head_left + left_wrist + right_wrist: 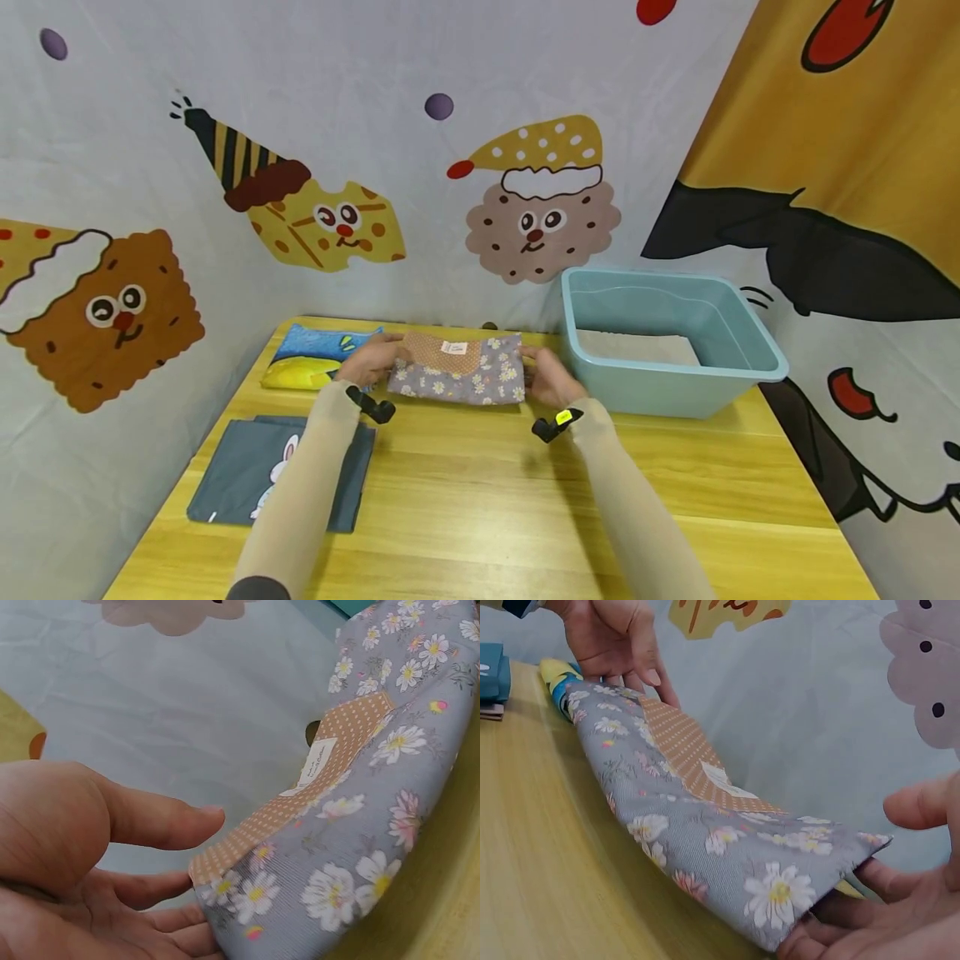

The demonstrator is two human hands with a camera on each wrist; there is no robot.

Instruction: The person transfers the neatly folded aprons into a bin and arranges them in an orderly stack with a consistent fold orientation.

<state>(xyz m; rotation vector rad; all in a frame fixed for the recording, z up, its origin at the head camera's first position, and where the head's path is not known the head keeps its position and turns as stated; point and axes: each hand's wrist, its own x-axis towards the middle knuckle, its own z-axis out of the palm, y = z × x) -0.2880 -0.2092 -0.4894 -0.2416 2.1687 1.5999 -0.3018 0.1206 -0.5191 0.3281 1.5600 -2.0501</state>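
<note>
A folded grey cloth (491, 379) with a daisy print, a tan polka-dot panel and a small white label is between both hands, over the back of the table. At its left end is my left hand (371, 360); in the left wrist view its fingers reach under the cloth edge, the thumb straight and apart from it. My right hand (553, 379) is at the other end. The right wrist view shows the right fingers (889, 881) beneath the corner, with the thumb clear of the fabric. Parts of the fingers on both sides are hidden by the cloth.
A blue and yellow padded item (303, 367) lies at the table's back left. In front of it sits a dark grey folded cloth (232, 475) with a rabbit print. A light blue bin (652, 392) stands back right, holding beige cloth (637, 348). Behind hangs a printed backdrop (420, 150).
</note>
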